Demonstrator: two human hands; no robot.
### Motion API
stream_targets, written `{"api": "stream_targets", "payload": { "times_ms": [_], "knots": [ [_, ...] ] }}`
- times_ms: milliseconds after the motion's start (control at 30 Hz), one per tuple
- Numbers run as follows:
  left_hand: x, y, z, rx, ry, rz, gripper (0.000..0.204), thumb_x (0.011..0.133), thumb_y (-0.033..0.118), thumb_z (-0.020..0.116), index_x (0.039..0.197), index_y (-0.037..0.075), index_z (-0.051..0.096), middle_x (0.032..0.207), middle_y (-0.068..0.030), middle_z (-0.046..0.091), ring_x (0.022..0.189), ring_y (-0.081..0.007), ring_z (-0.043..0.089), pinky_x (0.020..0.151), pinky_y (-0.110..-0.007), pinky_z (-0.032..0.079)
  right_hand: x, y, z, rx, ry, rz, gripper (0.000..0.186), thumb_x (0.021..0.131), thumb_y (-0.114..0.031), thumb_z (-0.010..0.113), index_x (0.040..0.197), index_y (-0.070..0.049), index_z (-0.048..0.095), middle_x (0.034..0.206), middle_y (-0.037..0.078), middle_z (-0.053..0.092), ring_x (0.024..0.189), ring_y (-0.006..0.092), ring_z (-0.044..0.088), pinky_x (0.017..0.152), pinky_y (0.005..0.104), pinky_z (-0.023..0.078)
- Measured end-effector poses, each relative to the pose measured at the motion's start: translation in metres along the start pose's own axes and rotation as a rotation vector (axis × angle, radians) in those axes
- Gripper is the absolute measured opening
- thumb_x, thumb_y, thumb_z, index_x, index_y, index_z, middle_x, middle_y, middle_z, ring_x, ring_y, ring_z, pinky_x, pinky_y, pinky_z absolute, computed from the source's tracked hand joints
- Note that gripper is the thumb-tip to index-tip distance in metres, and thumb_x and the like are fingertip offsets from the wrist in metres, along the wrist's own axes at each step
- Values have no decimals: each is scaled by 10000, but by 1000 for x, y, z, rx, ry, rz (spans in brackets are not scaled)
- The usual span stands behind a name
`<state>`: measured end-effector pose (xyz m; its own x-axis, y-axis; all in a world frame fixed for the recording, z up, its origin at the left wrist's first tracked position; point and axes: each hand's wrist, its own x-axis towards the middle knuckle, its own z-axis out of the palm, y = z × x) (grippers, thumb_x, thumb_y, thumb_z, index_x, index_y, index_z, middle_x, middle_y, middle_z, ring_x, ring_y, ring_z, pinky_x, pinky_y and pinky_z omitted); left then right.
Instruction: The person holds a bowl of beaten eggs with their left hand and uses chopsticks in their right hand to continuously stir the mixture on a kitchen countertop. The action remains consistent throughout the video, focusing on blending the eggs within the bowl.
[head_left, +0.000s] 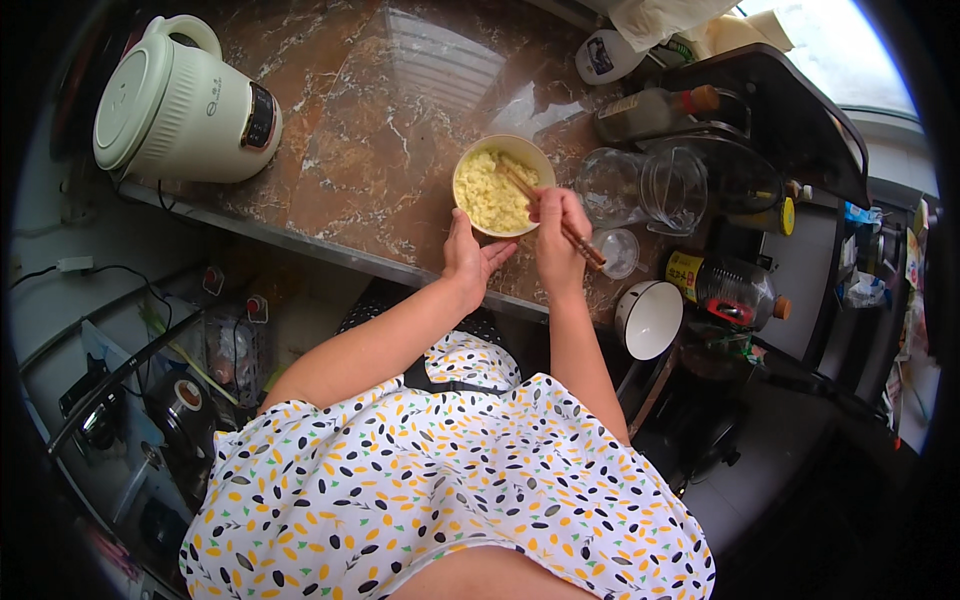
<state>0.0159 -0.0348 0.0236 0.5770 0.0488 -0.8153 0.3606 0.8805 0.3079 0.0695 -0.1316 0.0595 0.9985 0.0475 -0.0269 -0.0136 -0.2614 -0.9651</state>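
A pale bowl (459, 186) filled with crumbly pale-yellow food (488, 198) rests near the counter's front edge. My left hand (468, 258) grips it at the lower left, thumb at the rim and fingers against its underside. My right hand (558, 235) is closed on a pair of brown wooden chopsticks (590, 254), whose tips are in the food at the bowl's right side. A small clear glass container (622, 252) and a large clear glass vessel (610, 185) stand just to the right of my right hand.
A cream kettle-like appliance (185, 115) sits at the back left of the marble counter (350, 120). On the right are a white bowl (650, 320), a dark bottle (745, 295), a bottle with cork-coloured cap (645, 112), a white jug (607, 55) and black racks (820, 115).
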Motion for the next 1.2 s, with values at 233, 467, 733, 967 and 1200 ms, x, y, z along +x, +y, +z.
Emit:
{"api": "stream_targets", "payload": {
  "times_ms": [233,467,733,967,1200],
  "knots": [
    [2,0,0,1,-2,2,626,1016,509,210,1408,29,292,1369,-184,440,1189,-350,537,969,-427,482,-9,-19,-14,19,50,111,301,990,-234,507,855,19,596,726,58,622,675,96,564,612,253,451],
    [5,-2,-4,-8,-21,-17,606,1012,519,224,1453,103,212,1403,-153,411,1160,-346,563,955,-428,492,-3,-24,0,-6,34,8,307,990,-252,512,899,23,613,743,84,638,701,130,598,641,273,476],
    [10,-5,-11,-8,-74,-22,597,1008,530,231,1454,135,200,1400,-141,416,1131,-332,585,943,-420,499,-3,-13,16,-156,39,-155,253,960,-200,532,819,-12,626,734,143,629,636,304,583,584,392,428],
    [10,-5,-10,-4,-61,-25,601,1004,543,215,1450,140,203,1362,-132,458,1144,-317,578,923,-398,507,-3,-24,10,-200,66,-188,257,950,-166,534,772,-8,630,742,144,609,707,315,573,644,396,420],
    [11,-3,-11,-10,-101,-36,612,1002,548,225,1457,140,193,1380,-137,438,1157,-326,567,946,-406,488,2,-15,14,-323,-45,-178,259,956,-168,531,769,-6,608,703,138,576,674,309,545,624,388,410]
  ]
}}
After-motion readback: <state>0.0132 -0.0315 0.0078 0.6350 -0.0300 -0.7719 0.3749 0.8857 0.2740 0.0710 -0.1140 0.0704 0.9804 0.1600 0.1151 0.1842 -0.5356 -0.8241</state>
